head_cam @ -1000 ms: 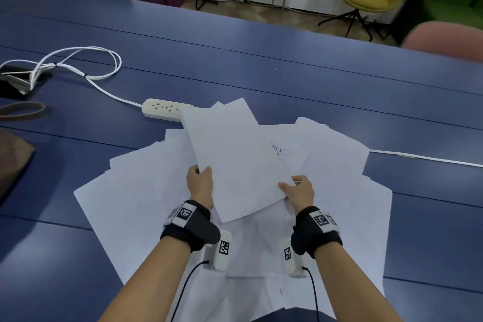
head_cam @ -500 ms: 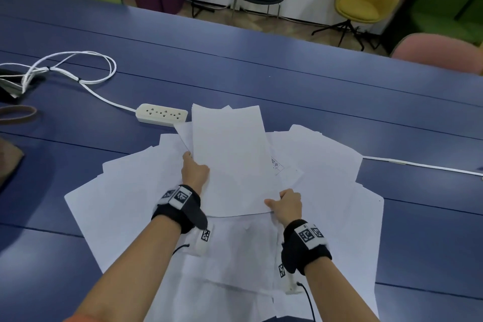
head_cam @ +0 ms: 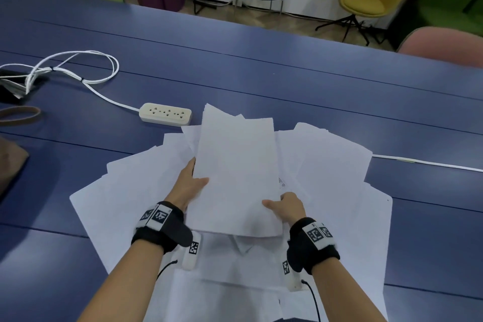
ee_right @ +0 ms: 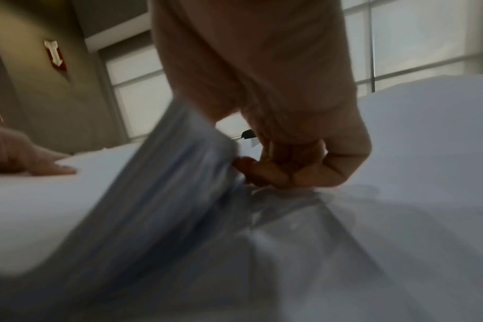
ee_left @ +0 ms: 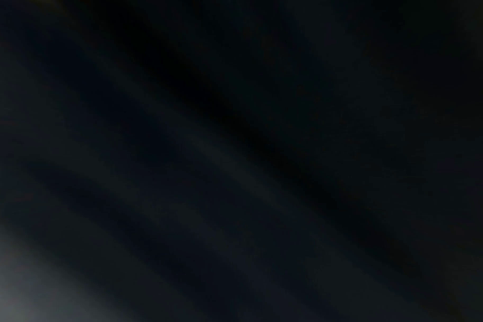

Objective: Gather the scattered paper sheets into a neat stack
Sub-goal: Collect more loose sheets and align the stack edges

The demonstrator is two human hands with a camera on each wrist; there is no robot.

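A bundle of white sheets (head_cam: 235, 170) is lifted above the spread of loose paper sheets (head_cam: 117, 196) on the blue table (head_cam: 261, 81). My left hand (head_cam: 189, 184) grips the bundle's left edge, thumb on top. At the near right corner my right hand (head_cam: 286, 208) pinches the bundle, thumb on top and fingers curled beneath. The right wrist view shows those curled fingers (ee_right: 265, 172) under the layered paper edges (ee_right: 163, 196), with the other hand's thumb (ee_right: 39, 161) on top at far left. The left wrist view is dark.
A white power strip (head_cam: 166, 114) lies just beyond the paper at the left, its cord (head_cam: 78, 70) looping to the far left. Another thin white cable (head_cam: 428, 165) runs off to the right. Dark objects sit at the left edge. Chairs stand beyond the table.
The held bundle has turned from a tilt toward the left to nearly square with me. Both hands shifted along its edges, still gripping it.
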